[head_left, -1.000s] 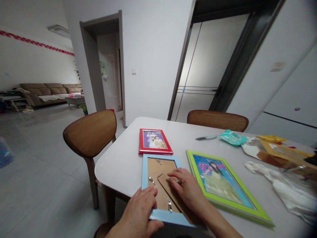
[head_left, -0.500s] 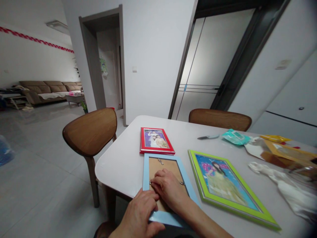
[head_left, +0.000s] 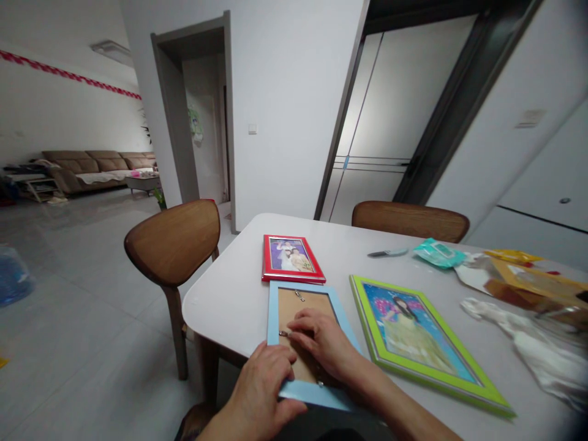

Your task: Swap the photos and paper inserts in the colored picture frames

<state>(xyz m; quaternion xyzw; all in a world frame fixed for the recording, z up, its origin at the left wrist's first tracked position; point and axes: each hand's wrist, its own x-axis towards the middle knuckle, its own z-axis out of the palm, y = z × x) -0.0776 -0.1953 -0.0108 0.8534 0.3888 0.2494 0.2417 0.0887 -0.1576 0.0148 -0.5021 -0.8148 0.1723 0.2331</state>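
Observation:
A light blue picture frame [head_left: 274,306] lies face down at the table's near edge, its brown backing board [head_left: 301,367] showing. My left hand [head_left: 266,383] is closed on the frame's lower left corner, fingers over the left side and thumb by the bottom edge. Above the board, my right hand [head_left: 324,343] has its thumb and fingertips pinched at a small metal clip [head_left: 283,334] on the left inner edge. Another metal clip [head_left: 299,296] sits at the top, and a third clip [head_left: 320,384] at the bottom. My right hand hides part of the board.
A red framed photo [head_left: 294,254] touches the blue frame's far end. To the right lies a green framed picture [head_left: 413,337]. Farther off are a knife [head_left: 386,253], a turquoise packet [head_left: 438,253], cardboard packaging [head_left: 528,285] and white cloth [head_left: 519,337]. Two wooden chairs flank the table, including one chair [head_left: 177,245] at left.
My right hand's fingertips have drawn slightly back to the right, and the left clip shows more. The bottom clip has come into sight. My left hand keeps its hold on the frame.

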